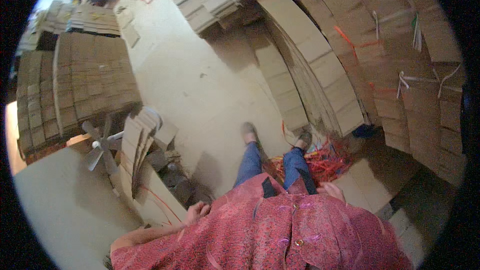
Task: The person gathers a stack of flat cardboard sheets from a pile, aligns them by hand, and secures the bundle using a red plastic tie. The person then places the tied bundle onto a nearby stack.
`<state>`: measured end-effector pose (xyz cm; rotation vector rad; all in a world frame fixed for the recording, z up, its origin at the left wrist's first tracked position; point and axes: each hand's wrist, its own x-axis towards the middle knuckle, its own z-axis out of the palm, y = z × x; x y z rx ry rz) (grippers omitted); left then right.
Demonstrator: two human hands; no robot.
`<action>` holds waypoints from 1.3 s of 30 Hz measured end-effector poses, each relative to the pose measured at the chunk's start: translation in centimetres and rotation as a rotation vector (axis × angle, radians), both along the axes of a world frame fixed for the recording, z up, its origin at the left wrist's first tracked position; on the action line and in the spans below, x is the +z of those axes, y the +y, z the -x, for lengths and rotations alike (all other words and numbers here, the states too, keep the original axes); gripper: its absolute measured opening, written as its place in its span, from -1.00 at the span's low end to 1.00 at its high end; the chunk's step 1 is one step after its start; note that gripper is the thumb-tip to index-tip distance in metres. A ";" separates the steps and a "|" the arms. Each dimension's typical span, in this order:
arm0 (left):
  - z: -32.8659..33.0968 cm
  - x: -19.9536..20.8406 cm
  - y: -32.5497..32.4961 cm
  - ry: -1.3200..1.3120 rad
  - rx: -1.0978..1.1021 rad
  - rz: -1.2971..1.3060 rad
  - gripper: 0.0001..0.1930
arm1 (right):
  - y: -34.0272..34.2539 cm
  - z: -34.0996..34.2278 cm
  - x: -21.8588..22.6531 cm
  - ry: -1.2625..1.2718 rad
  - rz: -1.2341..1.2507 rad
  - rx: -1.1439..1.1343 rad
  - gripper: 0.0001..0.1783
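My left hand [198, 212] hangs beside my red patterned shirt [260, 220], its fingers loosely curled with nothing visible in them. Close by it stand flat cardboard pieces [137, 137], with a thin red cord [162, 202] along them. My right hand [332, 190] is at my other side, partly covered by the shirt; its fingers are too blurred to read. Just past that hand, a tangled heap of red plastic strapping [325, 162] lies on the floor near my right foot.
Tall stacks of bundled cardboard [400, 80] line the right, with another low stack [310, 55] in front. More stacked cardboard [95, 75] stands on the left, beside a fan [100, 145] and a pale tabletop [60, 195]. A light floor strip [195, 90] runs between the stacks.
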<state>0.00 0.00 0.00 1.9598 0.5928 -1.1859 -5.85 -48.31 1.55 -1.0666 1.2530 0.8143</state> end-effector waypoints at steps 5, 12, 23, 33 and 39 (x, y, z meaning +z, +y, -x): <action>-7.0 -13.2 -5.7 -0.165 -0.233 0.125 -0.77 | -0.7 1.7 -16.2 -0.286 0.032 -0.072 -0.70; -14.3 -34.6 -11.4 -0.218 -0.582 0.007 -0.58 | 3.7 -1.3 -19.9 -0.294 0.248 0.264 -0.65; -17.7 -50.6 -31.7 0.084 -0.380 0.137 -0.24 | 6.0 1.7 -28.6 -0.257 0.285 0.277 -0.70; -20.1 -59.7 -37.5 0.110 0.214 0.173 -0.07 | 3.8 -1.2 -28.4 -0.287 0.184 0.266 -0.71; -20.4 -64.2 -38.9 -0.063 0.381 0.353 -0.39 | 3.2 0.4 -29.3 -0.249 0.150 0.382 -0.70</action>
